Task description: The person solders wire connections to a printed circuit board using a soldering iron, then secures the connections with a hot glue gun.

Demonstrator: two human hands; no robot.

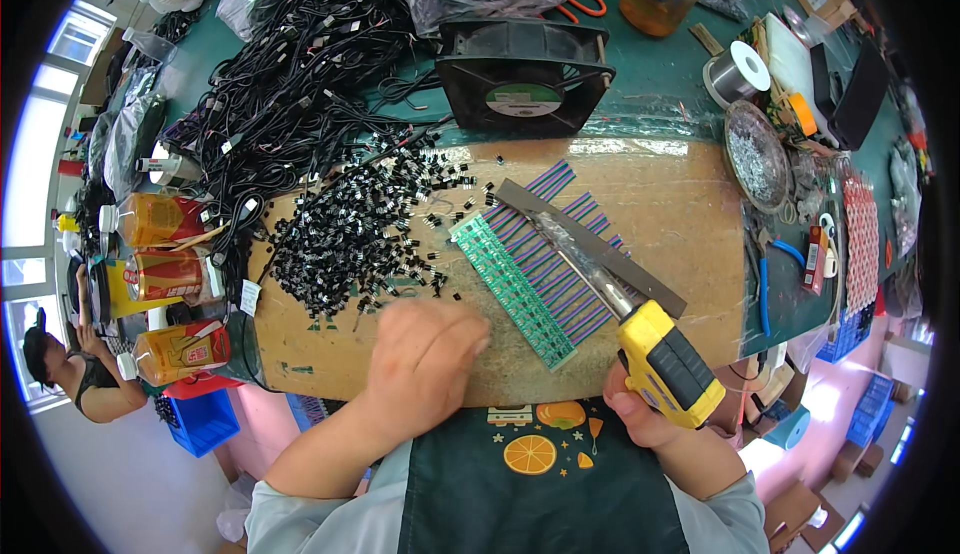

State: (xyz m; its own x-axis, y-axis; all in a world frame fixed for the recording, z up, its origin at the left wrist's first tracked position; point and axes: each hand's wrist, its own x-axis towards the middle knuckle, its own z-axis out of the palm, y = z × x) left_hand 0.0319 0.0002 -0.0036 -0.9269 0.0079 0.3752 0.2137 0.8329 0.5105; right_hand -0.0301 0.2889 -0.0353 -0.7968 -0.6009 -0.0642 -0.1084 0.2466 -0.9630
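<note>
My right hand is closed round a yellow-and-black soldering gun. Its metal tip slants up and left over a flat dark bar. That bar lies across several purple-and-blue wires, which run out from a green circuit board strip on the work board. Left of the strip's lower end, my left hand is curled with its fingers bent inward; whatever they may hold is hidden. Beyond it spreads a heap of small black components with metal legs.
A black box fan stands behind the work board. Tangled black cables cover the back left, with drink bottles below. At right are a solder spool, a dish of metal bits and blue-handled pliers.
</note>
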